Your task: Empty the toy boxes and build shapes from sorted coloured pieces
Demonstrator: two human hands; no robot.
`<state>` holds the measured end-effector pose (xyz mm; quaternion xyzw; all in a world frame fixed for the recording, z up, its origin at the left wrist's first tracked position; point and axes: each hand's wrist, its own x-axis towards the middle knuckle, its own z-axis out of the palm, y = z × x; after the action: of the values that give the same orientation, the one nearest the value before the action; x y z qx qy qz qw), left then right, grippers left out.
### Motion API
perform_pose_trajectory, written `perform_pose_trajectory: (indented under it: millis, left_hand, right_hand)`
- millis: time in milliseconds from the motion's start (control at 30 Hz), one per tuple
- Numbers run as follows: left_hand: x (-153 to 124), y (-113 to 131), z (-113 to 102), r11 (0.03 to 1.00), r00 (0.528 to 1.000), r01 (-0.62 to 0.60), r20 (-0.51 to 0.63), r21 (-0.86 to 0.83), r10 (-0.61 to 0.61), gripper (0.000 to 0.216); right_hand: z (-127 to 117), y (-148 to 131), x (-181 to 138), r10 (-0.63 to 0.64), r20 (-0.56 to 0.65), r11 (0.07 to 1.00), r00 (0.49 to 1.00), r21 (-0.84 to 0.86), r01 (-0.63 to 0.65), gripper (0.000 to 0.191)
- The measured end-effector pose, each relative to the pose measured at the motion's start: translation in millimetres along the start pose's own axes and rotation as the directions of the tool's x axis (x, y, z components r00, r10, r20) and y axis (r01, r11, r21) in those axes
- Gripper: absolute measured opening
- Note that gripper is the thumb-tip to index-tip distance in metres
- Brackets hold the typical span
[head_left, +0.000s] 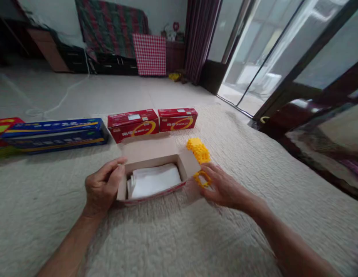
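An open cardboard box (156, 154) lies on the quilted cover in front of me, with folded white plastic (154, 181) inside. My left hand (102, 186) pinches the box's left end flap. My right hand (222, 186) rests at the box's right flap, with its fingers closed on a yellow ring-shaped piece (202, 179). A yellow studded block (198, 150) lies just beyond that hand, beside the right flap.
Two closed red boxes (132, 124) (177, 118) lie behind the open one. A long blue box (54, 134) lies at the left, with a red and green box (2, 127) beyond it. Dark-framed glass doors (283, 77) stand at the right, and a red checked board (150, 54) leans at the far wall.
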<state>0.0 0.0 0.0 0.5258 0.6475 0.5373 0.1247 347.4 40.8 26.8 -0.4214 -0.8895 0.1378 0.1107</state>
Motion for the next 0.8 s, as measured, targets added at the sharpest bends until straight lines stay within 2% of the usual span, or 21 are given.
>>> perform_pose_trajectory:
  millis: [167, 267, 333, 433, 500, 567, 667, 800]
  left_hand:
    - [0.8, 2.4, 0.5, 0.999, 0.999, -0.039, 0.011, -0.019, 0.039, 0.036]
    - [0.0, 4.3, 0.4, 0.998, 0.998, -0.06, 0.027, -0.023, 0.06, 0.038]
    - [-0.7, 4.9, 0.6, 0.996, 0.996, -0.081, 0.026, -0.038, 0.082, 0.038]
    - [-1.1, 3.9, 1.7, 0.991, 0.993, -0.108, 0.032, -0.079, 0.111, 0.038]
    - [-1.0, 2.7, 2.5, 0.988, 0.991, -0.124, 0.039, -0.088, 0.128, 0.038]
    - [-0.9, 2.0, 2.9, 0.987, 0.989, -0.136, 0.039, -0.084, 0.14, 0.037]
    - [-1.0, 2.3, 3.0, 0.987, 0.99, -0.133, 0.044, -0.088, 0.137, 0.038]
    - [-0.8, 3.4, 3.2, 0.984, 0.989, -0.127, 0.055, -0.123, 0.134, 0.038]
  right_hand:
    - [-10.8, -2.0, 4.4, -0.081, 0.052, 0.996, 0.995, 0.041, 0.079, 0.031]
    - [-10.3, 7.8, -0.1, -0.1, 0.034, 0.995, 0.994, 0.029, 0.099, 0.031]
    - [-15.8, 15.8, -3.9, -0.079, -0.019, 0.997, 0.997, -0.022, 0.079, 0.033]
    - [-37.2, 15.3, -1.3, -0.038, -0.167, 0.993, 0.985, -0.12, 0.018, 0.036]
    - [-53.5, -0.2, 9.8, -0.082, -0.241, 0.991, 0.967, -0.124, 0.053, 0.04]
    - [-63.5, -26.8, 27.9, -0.183, -0.265, 0.982, 0.947, -0.099, 0.162, 0.041]
    - [-61.4, -72.7, 59.7, -0.323, -0.169, 0.946, 0.931, -0.034, 0.322, 0.038]
    - [-42.0, -111.6, 92.5, -0.417, -0.034, 0.908, 0.908, 0.025, 0.418, 0.038]
